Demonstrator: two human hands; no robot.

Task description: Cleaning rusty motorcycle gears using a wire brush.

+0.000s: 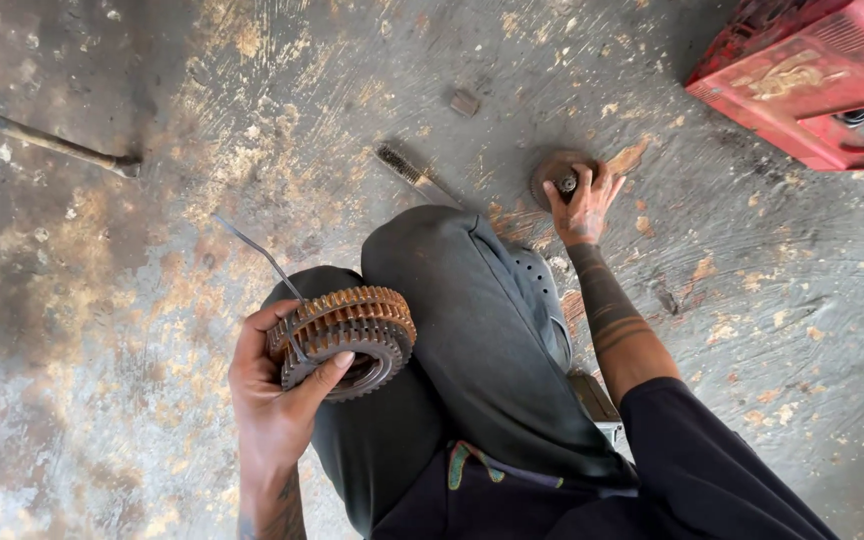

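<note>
My left hand (277, 400) grips a rusty double-row toothed gear (352, 335) in front of my bent knee, together with a thin bent metal rod (257, 250) that sticks up past the gear. My right hand (582, 205) reaches out to the floor beyond my knee. Its fingers rest on a round rusty gear-like part (552, 172) with a small dark hub, which lies flat on the concrete.
A wire brush (407, 170) lies on the stained concrete floor just beyond my knee. A small metal block (464, 102) sits farther off. A red metal box (812, 75) stands at the upper right. A long bar (47, 140) lies at the upper left.
</note>
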